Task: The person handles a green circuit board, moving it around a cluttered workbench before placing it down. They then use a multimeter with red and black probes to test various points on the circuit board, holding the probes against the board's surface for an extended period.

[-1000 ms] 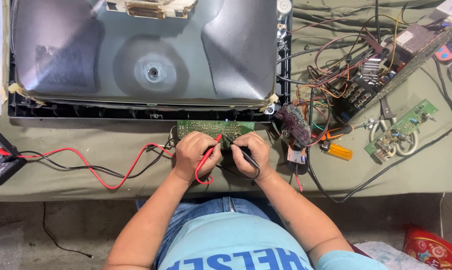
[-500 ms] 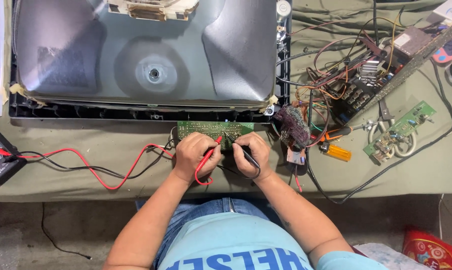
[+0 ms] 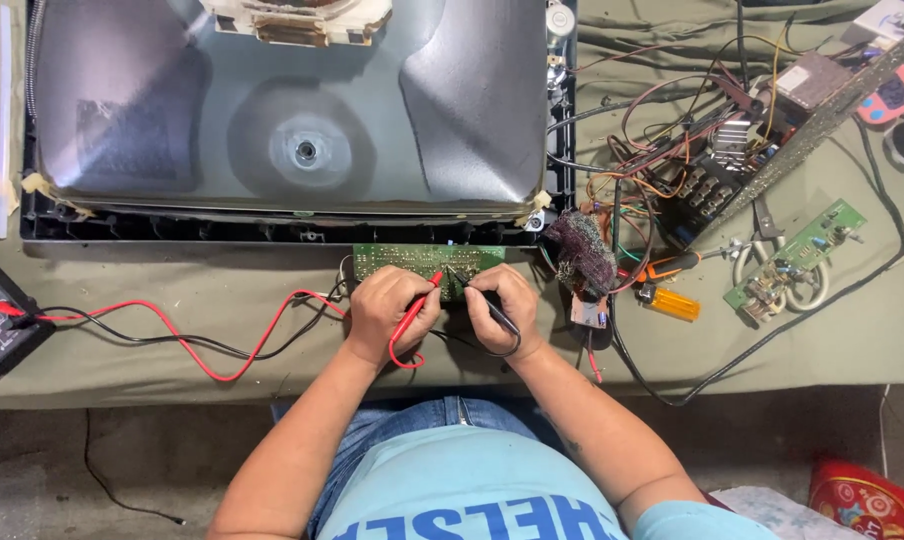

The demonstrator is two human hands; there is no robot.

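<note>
A small green circuit board (image 3: 412,258) lies on the cloth-covered bench just in front of a large picture tube (image 3: 292,110). My left hand (image 3: 384,312) grips a red test probe (image 3: 420,302) whose tip touches the board. My right hand (image 3: 500,308) grips a black test probe (image 3: 484,298), its tip also on the board. Red and black leads (image 3: 202,350) run left across the cloth to a black meter (image 3: 0,322) at the bench's left edge.
To the right sit a tangle of wires with a larger circuit board (image 3: 732,160), a small green board (image 3: 797,255), an orange-handled tool (image 3: 670,302) and a dark wire bundle (image 3: 580,252). A red packet (image 3: 867,500) lies on the floor at lower right.
</note>
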